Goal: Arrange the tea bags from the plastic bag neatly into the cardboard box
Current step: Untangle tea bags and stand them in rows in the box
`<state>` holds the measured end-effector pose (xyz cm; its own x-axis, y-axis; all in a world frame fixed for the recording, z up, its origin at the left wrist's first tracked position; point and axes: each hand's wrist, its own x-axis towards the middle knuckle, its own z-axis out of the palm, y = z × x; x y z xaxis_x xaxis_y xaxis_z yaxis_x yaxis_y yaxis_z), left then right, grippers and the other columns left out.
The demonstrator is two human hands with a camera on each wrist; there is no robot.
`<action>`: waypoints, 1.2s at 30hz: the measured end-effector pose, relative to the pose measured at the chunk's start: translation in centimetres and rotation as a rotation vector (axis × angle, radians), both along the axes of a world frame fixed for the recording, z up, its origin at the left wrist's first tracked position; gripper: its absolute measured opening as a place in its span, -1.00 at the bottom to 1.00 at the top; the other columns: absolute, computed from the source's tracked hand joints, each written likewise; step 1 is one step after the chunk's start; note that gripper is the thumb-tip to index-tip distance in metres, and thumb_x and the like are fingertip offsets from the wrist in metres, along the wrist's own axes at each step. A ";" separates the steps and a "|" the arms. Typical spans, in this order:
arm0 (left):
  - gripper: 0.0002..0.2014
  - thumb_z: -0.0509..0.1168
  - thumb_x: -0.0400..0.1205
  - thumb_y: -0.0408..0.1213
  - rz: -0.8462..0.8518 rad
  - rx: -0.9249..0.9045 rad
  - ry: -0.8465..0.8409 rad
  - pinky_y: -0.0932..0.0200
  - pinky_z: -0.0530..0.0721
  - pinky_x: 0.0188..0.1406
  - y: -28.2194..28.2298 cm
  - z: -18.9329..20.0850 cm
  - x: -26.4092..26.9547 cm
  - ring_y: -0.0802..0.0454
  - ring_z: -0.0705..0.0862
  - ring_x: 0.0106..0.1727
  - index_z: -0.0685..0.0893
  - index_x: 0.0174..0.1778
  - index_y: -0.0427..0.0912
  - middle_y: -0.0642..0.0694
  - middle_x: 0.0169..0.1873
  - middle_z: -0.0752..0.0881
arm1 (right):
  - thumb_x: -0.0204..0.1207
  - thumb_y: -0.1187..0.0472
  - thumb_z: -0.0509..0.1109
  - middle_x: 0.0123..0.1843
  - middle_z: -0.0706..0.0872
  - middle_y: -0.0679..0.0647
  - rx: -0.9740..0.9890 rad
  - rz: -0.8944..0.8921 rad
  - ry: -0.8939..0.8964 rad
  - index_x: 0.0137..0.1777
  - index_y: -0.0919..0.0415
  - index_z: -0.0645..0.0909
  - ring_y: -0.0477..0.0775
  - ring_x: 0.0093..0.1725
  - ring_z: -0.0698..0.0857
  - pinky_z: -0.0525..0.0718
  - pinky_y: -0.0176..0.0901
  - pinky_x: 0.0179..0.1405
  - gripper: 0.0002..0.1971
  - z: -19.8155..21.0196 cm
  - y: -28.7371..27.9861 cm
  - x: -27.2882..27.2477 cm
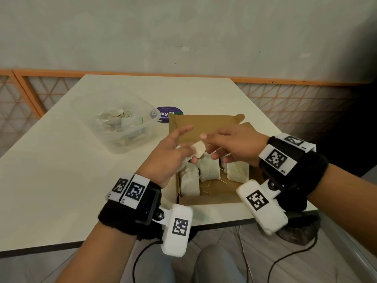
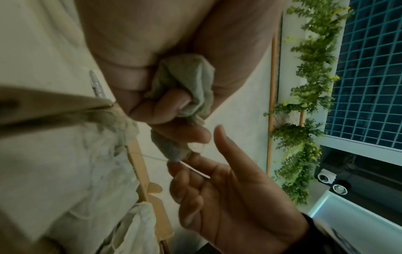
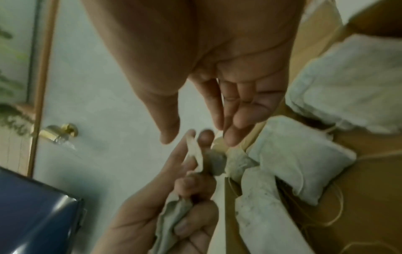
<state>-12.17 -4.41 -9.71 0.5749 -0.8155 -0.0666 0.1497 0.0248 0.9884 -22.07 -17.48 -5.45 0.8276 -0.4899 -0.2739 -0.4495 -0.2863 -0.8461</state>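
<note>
Left hand (image 1: 169, 154) grips crumpled tea bags (image 2: 185, 86) in its curled fingers above the cardboard box (image 1: 204, 127), its index finger straight. Right hand (image 1: 234, 146), fingers loosely spread and holding nothing, reaches in from 3 o'clock. Four tea bags (image 1: 210, 170) stand in the box. At 10 o'clock, a clear plastic container (image 1: 116, 121) holds more.
</note>
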 end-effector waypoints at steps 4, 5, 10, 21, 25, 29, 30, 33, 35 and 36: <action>-0.60 0.18 0.64 -0.54 0.002 0.010 0.260 0.36 0.38 -0.65 -0.8 0.4 -0.2 0.20 0.54 -0.59 0.47 0.37 -0.14 -0.03 -0.47 0.63 | 0.39 0.13 0.52 -0.09 0.70 0.00 0.041 0.099 -0.104 0.25 0.03 0.57 -0.09 -0.17 0.69 0.63 -0.23 -0.22 -0.58 -0.1 0.1 -0.3; -0.63 0.14 0.64 -0.56 -0.005 -0.020 0.408 0.40 0.34 -0.70 -0.8 0.5 0.1 0.21 0.50 -0.63 0.47 0.34 -0.18 -0.05 -0.49 0.62 | 0.36 0.20 0.55 -0.07 0.68 -0.03 -0.040 0.146 -0.146 0.28 -0.05 0.56 -0.07 -0.13 0.69 0.66 -0.18 -0.13 -0.52 0.0 0.0 -0.5; -0.65 -0.01 0.66 -0.53 -0.154 -0.059 0.656 0.49 0.31 -0.72 -0.7 0.8 1.2 0.28 0.44 -0.67 0.48 0.32 -0.26 -0.05 -0.46 0.58 | 0.35 0.37 0.54 -0.23 0.64 0.01 -0.212 0.197 -0.237 0.00 0.04 0.73 -0.09 -0.29 0.55 0.56 -0.29 -0.10 -0.72 -0.7 0.0 -0.7; -0.60 0.00 0.63 -0.57 0.093 -0.227 0.743 0.28 0.69 -0.42 -0.9 1.2 0.9 -0.04 0.70 -0.18 0.36 0.37 -0.21 -0.26 -0.08 0.65 | 0.41 0.18 0.46 -0.23 0.74 0.07 0.104 -0.079 -0.399 -0.25 0.13 0.69 -0.04 -0.22 0.64 0.63 -0.33 -0.24 -0.94 0.3 -1.2 -1.8; -0.51 0.00 0.64 -0.70 0.121 -0.240 0.425 0.16 0.77 -0.21 -2.5 1.5 -0.5 -0.01 0.77 -0.11 0.25 0.47 -0.25 -0.22 -0.02 0.71 | 0.36 0.14 0.47 -0.19 0.74 -0.06 0.230 0.088 -0.211 -0.18 0.09 0.69 -0.14 -0.21 0.67 0.61 -0.22 -0.09 -0.93 0.0 0.0 -1.6; -0.58 0.01 0.65 -0.70 0.111 -0.296 0.351 0.11 0.78 -0.08 -2.8 1.6 -1.2 -0.02 0.78 -0.03 0.35 0.38 -0.27 -0.21 0.03 0.72 | 0.41 0.14 0.50 -0.28 0.74 -0.06 0.084 -0.011 -0.219 -0.12 0.12 0.75 -0.21 -0.35 0.66 0.53 -0.44 -0.40 -0.90 -0.6 0.0 -0.9; -0.58 -0.02 0.65 -0.72 0.142 -0.305 0.336 0.06 0.76 -0.02 -2.6 1.4 -0.9 -0.05 0.76 0.01 0.37 0.36 -0.27 -0.22 0.04 0.72 | 0.40 0.13 0.51 -0.32 0.73 -0.05 0.032 -0.020 -0.212 -0.15 0.11 0.75 -0.21 -0.39 0.65 0.50 -0.47 -0.47 -0.91 -0.8 0.0 -0.9; -0.55 -0.06 0.61 -0.75 0.246 -0.303 0.356 0.01 0.74 0.02 -1.7 0.3 0.3 -0.06 0.75 0.03 0.38 0.35 -0.29 -0.24 0.03 0.70 | 0.41 0.19 0.50 -0.42 0.74 -0.07 0.043 0.053 -0.125 -0.13 0.15 0.73 -0.22 -0.47 0.68 0.51 -0.48 -0.54 -0.93 -2.2 0.5 -1.3; -0.57 -0.07 0.61 -0.75 0.283 -0.301 0.419 0.11 0.77 -0.15 -0.8 -0.4 0.9 -0.04 0.76 -0.01 0.38 0.31 -0.28 -0.24 0.01 0.70 | 0.42 0.29 0.49 -0.45 0.74 -0.05 0.120 0.119 -0.081 -0.07 0.25 0.71 -0.20 -0.51 0.69 0.52 -0.48 -0.59 -0.89 -3.1 1.1 -1.5; -0.58 -0.07 0.62 -0.74 0.298 -0.295 0.438 0.12 0.74 -0.15 -0.4 -0.6 1.1 -0.03 0.75 -0.02 0.38 0.30 -0.27 -0.24 0.00 0.70 | 0.43 0.31 0.49 -0.43 0.74 -0.03 0.137 0.160 -0.053 -0.07 0.26 0.71 -0.18 -0.50 0.70 0.52 -0.48 -0.58 -0.90 -3.4 1.2 -1.4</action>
